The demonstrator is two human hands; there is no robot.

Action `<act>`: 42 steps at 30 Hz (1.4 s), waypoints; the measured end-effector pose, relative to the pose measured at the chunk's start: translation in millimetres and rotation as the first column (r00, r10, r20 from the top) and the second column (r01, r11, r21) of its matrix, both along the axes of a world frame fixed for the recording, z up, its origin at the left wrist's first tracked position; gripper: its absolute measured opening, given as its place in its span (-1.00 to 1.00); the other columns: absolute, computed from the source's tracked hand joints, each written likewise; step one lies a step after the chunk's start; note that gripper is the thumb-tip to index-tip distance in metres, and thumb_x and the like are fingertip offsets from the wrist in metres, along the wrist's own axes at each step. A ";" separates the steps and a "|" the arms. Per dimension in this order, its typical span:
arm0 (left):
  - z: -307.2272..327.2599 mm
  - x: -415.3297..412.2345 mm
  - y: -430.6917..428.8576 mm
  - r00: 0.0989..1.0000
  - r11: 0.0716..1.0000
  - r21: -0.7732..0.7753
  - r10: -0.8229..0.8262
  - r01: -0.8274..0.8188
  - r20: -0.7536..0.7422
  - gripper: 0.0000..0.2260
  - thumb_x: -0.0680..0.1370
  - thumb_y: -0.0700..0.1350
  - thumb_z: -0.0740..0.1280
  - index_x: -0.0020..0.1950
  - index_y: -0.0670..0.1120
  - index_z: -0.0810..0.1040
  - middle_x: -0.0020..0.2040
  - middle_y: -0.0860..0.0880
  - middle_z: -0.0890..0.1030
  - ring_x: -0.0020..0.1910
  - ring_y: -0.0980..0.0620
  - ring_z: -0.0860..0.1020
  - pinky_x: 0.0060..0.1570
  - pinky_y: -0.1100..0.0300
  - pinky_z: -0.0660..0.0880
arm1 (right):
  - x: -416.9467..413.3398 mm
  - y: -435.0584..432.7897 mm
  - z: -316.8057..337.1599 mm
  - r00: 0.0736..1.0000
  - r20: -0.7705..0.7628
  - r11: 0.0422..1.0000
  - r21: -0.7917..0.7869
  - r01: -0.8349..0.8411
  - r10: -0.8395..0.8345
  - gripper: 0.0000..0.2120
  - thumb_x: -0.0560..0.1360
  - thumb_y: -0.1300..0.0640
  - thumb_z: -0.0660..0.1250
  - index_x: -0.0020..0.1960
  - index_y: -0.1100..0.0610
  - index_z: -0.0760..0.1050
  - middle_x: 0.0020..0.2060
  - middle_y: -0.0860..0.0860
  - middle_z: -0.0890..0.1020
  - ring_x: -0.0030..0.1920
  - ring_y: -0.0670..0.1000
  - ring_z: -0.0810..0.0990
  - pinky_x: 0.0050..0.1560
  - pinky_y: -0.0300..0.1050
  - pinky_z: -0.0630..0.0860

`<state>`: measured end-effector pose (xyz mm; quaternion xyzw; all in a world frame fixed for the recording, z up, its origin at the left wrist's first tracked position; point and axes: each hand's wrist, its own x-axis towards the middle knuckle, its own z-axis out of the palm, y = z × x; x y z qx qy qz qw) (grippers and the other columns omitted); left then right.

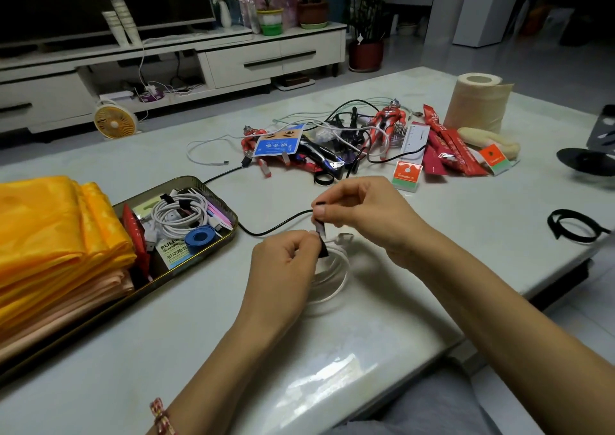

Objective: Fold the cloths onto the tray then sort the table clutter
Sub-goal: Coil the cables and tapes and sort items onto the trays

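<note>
Card [170,250] inside tray [233,216] reads "RULE", partly covered.

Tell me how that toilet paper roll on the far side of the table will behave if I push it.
The toilet paper roll stands on its end, so it would probably slide on the glossy table rather than roll. It looks soft and light, likely denting under a firm grip. Its loose tail may unwind if pulled.
</note>
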<state>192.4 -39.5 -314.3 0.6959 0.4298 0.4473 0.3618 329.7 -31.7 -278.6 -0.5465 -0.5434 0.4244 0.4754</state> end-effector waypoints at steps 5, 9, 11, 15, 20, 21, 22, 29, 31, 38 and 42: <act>-1.7 4.5 2.8 0.991 0.974 -0.219 0.085 -0.062 0.100 -0.66 0.43 -0.09 0.20 -0.56 -0.05 0.28 -0.55 -0.02 0.29 -0.47 0.03 0.22 -0.38 0.12 0.17 | -16.3 -4.3 -1.0 0.993 0.078 0.966 0.251 0.065 -0.088 -0.80 0.38 0.35 0.44 -0.28 0.06 0.57 -0.34 -0.07 0.63 -0.31 -0.18 0.58 -0.20 -0.38 0.48; 1.6 4.8 1.8 0.967 0.917 -0.396 0.144 -0.050 0.211 -0.67 0.53 -0.18 0.17 -0.45 -0.11 0.40 -0.59 0.03 0.32 -0.56 0.07 0.27 -0.47 0.24 0.20 | -25.6 -16.2 -9.0 0.975 0.129 0.900 0.421 0.113 -0.183 -0.92 0.38 0.29 0.42 -0.22 0.13 0.61 -0.36 -0.15 0.60 -0.32 -0.24 0.52 -0.23 -0.44 0.38; 3.9 4.5 3.1 0.946 0.872 -0.489 0.175 -0.020 0.273 -0.70 0.55 -0.16 0.18 -0.40 -0.16 0.40 -0.58 0.04 0.32 -0.60 0.09 0.28 -0.48 0.25 0.19 | -30.2 -22.5 -15.7 0.957 0.152 0.844 0.519 0.135 -0.246 -0.95 0.37 0.24 0.39 -0.20 0.16 0.62 -0.34 -0.11 0.60 -0.26 -0.21 0.51 -0.21 -0.41 0.39; 2.2 1.3 3.5 0.934 0.859 -0.512 0.176 0.009 0.311 -0.64 0.51 -0.20 0.22 -0.51 -0.08 0.37 -0.53 -0.03 0.29 -0.56 0.06 0.28 -0.43 0.21 0.19 | -39.5 -33.9 -32.9 0.916 0.235 0.730 0.679 0.084 -0.324 -0.89 0.40 0.21 0.32 -0.17 0.17 0.62 -0.29 -0.07 0.61 -0.21 -0.09 0.50 -0.15 -0.17 0.44; 2.2 -0.8 4.8 0.941 0.848 -0.520 0.089 0.101 0.327 -0.71 0.53 -0.21 0.21 -0.40 -0.14 0.48 -0.46 -0.11 0.42 -0.43 -0.01 0.36 -0.37 0.19 0.27 | -29.4 -43.3 -52.8 0.880 0.307 0.699 0.714 0.038 -0.362 -0.90 0.39 0.28 0.36 -0.15 0.18 0.64 -0.23 0.02 0.63 -0.15 -0.02 0.50 -0.11 -0.09 0.41; 2.0 -1.3 5.9 0.943 0.855 -0.510 0.091 0.090 0.319 -0.73 0.54 -0.20 0.20 -0.36 -0.16 0.48 -0.44 -0.12 0.42 -0.42 -0.01 0.37 -0.36 0.19 0.27 | -26.9 -44.7 -56.1 0.869 0.332 0.699 0.715 0.022 -0.367 -0.90 0.40 0.25 0.36 -0.14 0.17 0.65 -0.17 0.02 0.62 -0.09 -0.02 0.50 -0.06 -0.13 0.42; 1.4 -1.2 6.4 0.950 0.867 -0.494 0.094 0.069 0.298 -0.73 0.54 -0.19 0.20 -0.36 -0.16 0.47 -0.45 -0.11 0.42 -0.45 0.00 0.36 -0.38 0.20 0.27 | -24.3 -46.0 -58.3 0.850 0.364 0.697 0.717 0.004 -0.380 -0.89 0.42 0.21 0.35 -0.13 0.16 0.66 -0.10 0.04 0.60 -0.03 -0.01 0.48 0.01 -0.18 0.41; -1.9 -2.0 6.8 0.974 0.932 -0.340 0.181 -0.125 0.137 -0.56 0.51 -0.19 0.20 -0.60 -0.03 0.45 -0.59 0.03 0.41 -0.54 0.08 0.32 -0.44 0.22 0.25 | -18.0 -43.5 -69.1 0.880 0.410 0.782 0.619 -0.075 -0.241 -0.82 0.44 0.15 0.29 -0.11 0.16 0.66 0.27 0.14 0.49 0.23 0.03 0.50 0.23 -0.22 0.42; -2.5 -2.5 5.9 0.976 0.945 -0.296 0.181 -0.139 0.120 -0.60 0.51 -0.18 0.21 -0.55 -0.09 0.49 -0.58 0.01 0.39 -0.50 0.05 0.32 -0.47 0.23 0.24 | -17.1 -42.4 -72.7 0.895 0.389 0.802 0.594 -0.062 -0.219 -0.81 0.43 0.14 0.28 -0.10 0.16 0.66 0.27 0.14 0.51 0.21 0.02 0.53 0.21 -0.12 0.47; -4.7 1.6 2.5 0.983 0.957 -0.265 0.150 -0.118 0.105 -0.54 0.55 -0.17 0.23 -0.59 -0.03 0.45 -0.62 0.07 0.37 -0.58 0.16 0.30 -0.50 0.31 0.24 | -13.4 -40.6 -64.1 0.819 0.522 0.808 0.575 -0.129 -0.240 -0.78 0.45 0.08 0.27 -0.03 0.08 0.66 0.02 -0.01 0.60 0.01 0.00 0.50 0.01 -0.05 0.45; -5.1 2.3 2.9 0.981 0.944 -0.312 0.154 -0.110 0.119 -0.60 0.54 -0.17 0.24 -0.53 -0.08 0.48 -0.54 -0.04 0.35 -0.48 0.05 0.29 -0.44 0.23 0.21 | -9.4 -43.9 -58.3 0.761 0.595 0.801 0.573 -0.176 -0.258 -0.79 0.46 0.09 0.26 -0.05 0.11 0.65 -0.02 0.00 0.62 0.00 0.02 0.53 -0.03 0.01 0.49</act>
